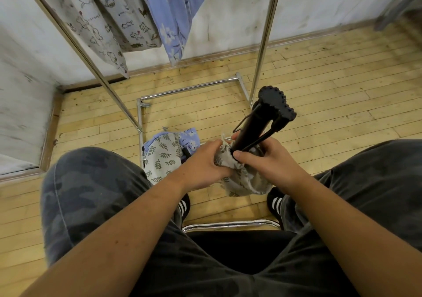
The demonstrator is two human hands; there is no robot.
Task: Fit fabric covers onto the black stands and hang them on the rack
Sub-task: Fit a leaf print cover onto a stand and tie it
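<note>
Right now my right hand clamps the black stand at the leaf-print cover mouth my left hand bunches below, and I reckon its wire legs could snag there.

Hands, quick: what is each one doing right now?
Left hand: closed on the leaf-print fabric cover.
Right hand: closed, holding the black stand at the cover's mouth.

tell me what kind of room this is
Probably a bare indoor workroom or spare room: worn wooden plank floor, scuffed white wall, and a metal clothes rack hung with fabric covers.
</note>
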